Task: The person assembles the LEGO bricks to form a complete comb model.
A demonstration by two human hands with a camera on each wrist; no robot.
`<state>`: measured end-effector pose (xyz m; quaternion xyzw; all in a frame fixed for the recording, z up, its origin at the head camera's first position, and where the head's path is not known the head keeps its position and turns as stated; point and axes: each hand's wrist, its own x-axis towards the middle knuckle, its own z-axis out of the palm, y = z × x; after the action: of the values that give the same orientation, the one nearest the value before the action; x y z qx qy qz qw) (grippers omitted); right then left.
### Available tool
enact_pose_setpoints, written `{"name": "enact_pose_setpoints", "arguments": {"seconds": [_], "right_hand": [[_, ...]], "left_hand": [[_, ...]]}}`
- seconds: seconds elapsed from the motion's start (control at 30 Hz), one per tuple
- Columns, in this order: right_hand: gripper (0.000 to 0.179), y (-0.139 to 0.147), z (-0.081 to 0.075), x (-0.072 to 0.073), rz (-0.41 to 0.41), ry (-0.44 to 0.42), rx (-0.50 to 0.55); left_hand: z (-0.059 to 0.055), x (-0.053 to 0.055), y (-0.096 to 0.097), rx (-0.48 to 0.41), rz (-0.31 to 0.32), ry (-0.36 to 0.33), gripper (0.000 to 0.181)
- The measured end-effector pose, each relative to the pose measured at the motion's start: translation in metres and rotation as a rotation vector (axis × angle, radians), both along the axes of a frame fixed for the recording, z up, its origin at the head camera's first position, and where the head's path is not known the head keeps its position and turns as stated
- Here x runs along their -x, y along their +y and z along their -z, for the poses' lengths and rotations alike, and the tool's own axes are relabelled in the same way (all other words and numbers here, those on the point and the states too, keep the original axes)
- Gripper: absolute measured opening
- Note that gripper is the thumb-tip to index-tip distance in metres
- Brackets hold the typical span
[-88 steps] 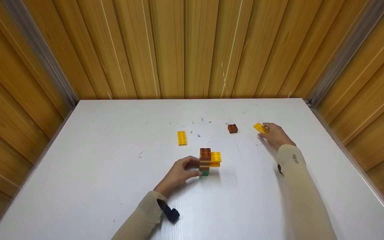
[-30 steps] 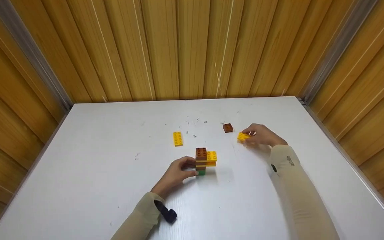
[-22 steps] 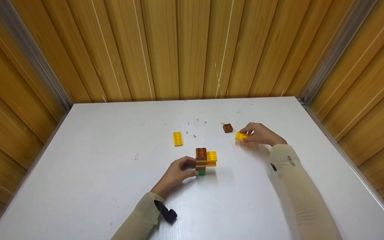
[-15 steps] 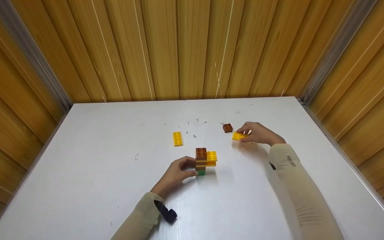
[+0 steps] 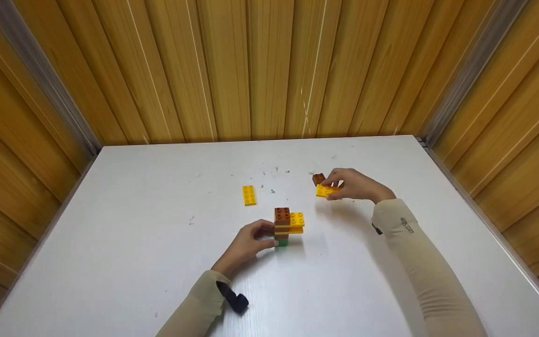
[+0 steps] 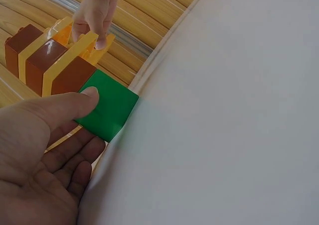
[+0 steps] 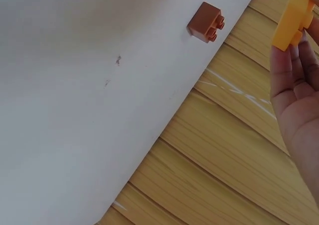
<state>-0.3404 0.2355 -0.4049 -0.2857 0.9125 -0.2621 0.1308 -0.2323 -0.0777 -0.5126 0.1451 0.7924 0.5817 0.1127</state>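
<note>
My left hand (image 5: 248, 244) grips the foot of a brick tower (image 5: 282, 216), thumb on its green bottom brick (image 6: 110, 105). Above the green, brown bricks alternate with thin yellow plates that jut out to the right. A brown brick tops the stack. In my right hand (image 5: 356, 183) a thin yellow plate brick (image 5: 324, 190) is pinched between thumb and fingers, held above the table to the right of the tower. Only part of that plate shows in the right wrist view. Just behind it stands a small brown brick (image 5: 318, 179), partly covered in the head view.
Another yellow plate brick (image 5: 249, 195) lies on the white table (image 5: 148, 224), behind and left of the tower. Dark scuff marks dot the table's far part. Wood-look panels (image 5: 232, 70) wall the back and both sides.
My right hand has carried the yellow plate brick leftward from the table's right side to near the small brown brick. My left hand keeps its hold on the tower.
</note>
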Motion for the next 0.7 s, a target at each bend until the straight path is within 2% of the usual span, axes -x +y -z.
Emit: {"name": "enact_pose_setpoints", "arguments": {"seconds": [0.2,0.5,0.6,0.7], "right_hand": [[0.038,-0.013,-0.01,-0.006,-0.053,0.006,0.02],[0.037,-0.033,-0.024,-0.017,-0.144,0.024,0.067],[0.036,-0.038,-0.027,-0.021,-0.183,0.051,0.079],[0.035,-0.045,-0.03,-0.025,-0.224,0.079,0.082]], "left_hand": [[0.0,0.001,0.0,0.025,-0.008,-0.002,0.036],[0.0,0.0,0.001,0.018,-0.016,-0.008,0.037],[-0.005,-0.002,0.002,0.005,-0.012,0.004,0.037],[-0.02,-0.011,0.002,-0.009,-0.002,0.015,0.036]]}}
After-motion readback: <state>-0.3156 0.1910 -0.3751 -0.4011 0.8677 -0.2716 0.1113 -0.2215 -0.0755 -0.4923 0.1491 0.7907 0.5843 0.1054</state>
